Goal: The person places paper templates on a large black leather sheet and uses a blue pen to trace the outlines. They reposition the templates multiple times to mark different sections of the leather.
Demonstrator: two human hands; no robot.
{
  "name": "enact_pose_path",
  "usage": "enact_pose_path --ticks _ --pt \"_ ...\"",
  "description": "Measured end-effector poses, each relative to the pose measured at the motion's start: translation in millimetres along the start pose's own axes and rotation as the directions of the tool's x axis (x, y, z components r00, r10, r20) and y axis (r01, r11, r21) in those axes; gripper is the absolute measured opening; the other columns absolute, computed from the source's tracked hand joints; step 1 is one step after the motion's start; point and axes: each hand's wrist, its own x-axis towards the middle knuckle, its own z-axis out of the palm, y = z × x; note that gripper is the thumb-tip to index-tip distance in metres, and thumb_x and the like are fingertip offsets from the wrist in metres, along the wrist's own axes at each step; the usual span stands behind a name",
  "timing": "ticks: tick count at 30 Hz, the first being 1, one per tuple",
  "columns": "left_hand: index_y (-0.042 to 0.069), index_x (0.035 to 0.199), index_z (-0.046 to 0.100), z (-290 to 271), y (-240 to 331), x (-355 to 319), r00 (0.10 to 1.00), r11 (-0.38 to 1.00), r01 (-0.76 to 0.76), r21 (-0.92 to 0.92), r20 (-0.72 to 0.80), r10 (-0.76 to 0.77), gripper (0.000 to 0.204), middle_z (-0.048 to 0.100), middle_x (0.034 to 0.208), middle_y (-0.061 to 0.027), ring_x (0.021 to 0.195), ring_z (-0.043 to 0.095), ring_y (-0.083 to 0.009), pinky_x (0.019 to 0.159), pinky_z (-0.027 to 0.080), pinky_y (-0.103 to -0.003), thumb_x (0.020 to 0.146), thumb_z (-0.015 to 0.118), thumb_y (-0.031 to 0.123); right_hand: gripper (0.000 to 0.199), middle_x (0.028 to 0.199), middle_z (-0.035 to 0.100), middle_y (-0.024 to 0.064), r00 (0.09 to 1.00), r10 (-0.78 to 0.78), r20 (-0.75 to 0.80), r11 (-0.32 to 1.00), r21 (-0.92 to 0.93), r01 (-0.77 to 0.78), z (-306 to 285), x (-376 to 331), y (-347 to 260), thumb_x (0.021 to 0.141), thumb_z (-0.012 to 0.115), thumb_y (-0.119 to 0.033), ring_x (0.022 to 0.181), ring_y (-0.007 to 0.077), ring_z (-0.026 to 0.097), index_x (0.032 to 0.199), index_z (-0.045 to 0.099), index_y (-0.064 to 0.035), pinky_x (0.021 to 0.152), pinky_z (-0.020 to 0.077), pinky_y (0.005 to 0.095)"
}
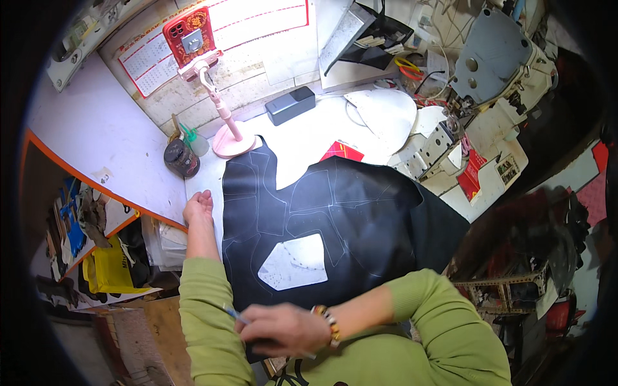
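A large sheet of black leather (380,225) lies over the white table, marked with thin pale outlines of curved shapes. On its nearer left part rests a white card pattern (294,264) with small dots or holes. My left hand (199,207) is beside the sheet's left edge, its fingers loosely curled together with nothing visible in them. Low over the near edge of the leather, my right hand (283,329) is closed round a slim pen (230,312). That hand is smeared by motion, and its fingers are partly hidden.
A pink phone stand (233,138) holds a red-cased phone (188,35). Left of it stand a dark jar (181,159) and a green-topped bottle (195,140). Behind the leather lie a black box (290,105) and a red packet (342,151). A sewing machine (492,64) stands far right.
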Motion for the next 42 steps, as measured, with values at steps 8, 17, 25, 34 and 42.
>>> enact_pose_path --ticks 8,17,25,34,42 --pt "0.0 0.103 0.062 17 -18 -64 0.827 0.711 -0.562 0.423 0.297 0.477 0.013 0.068 0.091 -0.0122 0.078 0.067 -0.0211 0.065 0.052 -0.028 0.094 0.058 0.009 0.035 0.108 0.062 0.0182 0.644 0.467 -0.606 -0.062 -0.749 -0.66 -285 26 40 0.085 0.07 -0.028 0.105 0.0361 0.06 0.107 0.06 -0.0034 0.087 0.0513 0.045" --pt "0.009 0.109 0.066 138 -55 -193 0.288 -0.137 -0.931 0.339 0.91 0.299 0.03 0.063 0.11 -0.0089 0.107 0.058 -0.0292 0.092 0.048 -0.04 0.08 0.074 0.015 0.011 0.09 0.062 0.0091 0.795 0.399 -0.456 -0.122 -0.886 -0.447 -253 -51 26 0.082 0.057 -0.009 0.085 0.0301 0.064 0.091 0.063 -0.0114 0.07 0.0538 0.0427" --pt "0.009 0.13 0.057 235 -100 -214 0.395 -0.233 -0.903 0.362 0.911 -0.117 0.074 0.055 0.125 -0.0144 0.121 0.05 -0.0322 0.101 0.043 -0.042 0.067 0.087 0.034 0.028 0.122 0.059 0.0187 0.832 0.352 -0.429 -0.121 -0.902 -0.414 -197 -91 28 0.088 0.053 -0.012 0.119 0.0311 0.056 0.113 0.061 -0.0024 0.101 0.0447 0.0431" --pt "0.003 0.129 0.052 261 -110 -198 0.506 -0.37 -0.834 0.409 0.834 -0.219 0.086 0.057 0.124 -0.0174 0.118 0.054 -0.0335 0.098 0.046 -0.044 0.061 0.091 0.04 0.038 0.136 0.05 0.0221 0.787 0.333 -0.52 -0.005 -0.835 -0.55 -186 -110 39 0.092 0.047 -0.009 0.133 0.0356 0.044 0.128 0.054 -0.0008 0.114 0.0311 0.0498" --pt "-0.004 0.111 0.052 252 -98 -173 0.565 0.558 -0.635 0.534 0.814 -0.135 0.023 0.068 0.096 -0.0152 0.08 0.068 -0.0175 0.066 0.056 -0.029 0.093 0.065 0.002 0.042 0.137 0.05 0.0218 0.796 0.287 -0.533 0.021 -0.827 -0.562 -186 -114 43 0.086 0.061 -0.006 0.132 0.0368 0.044 0.128 0.056 -0.0018 0.113 0.0323 0.0513"
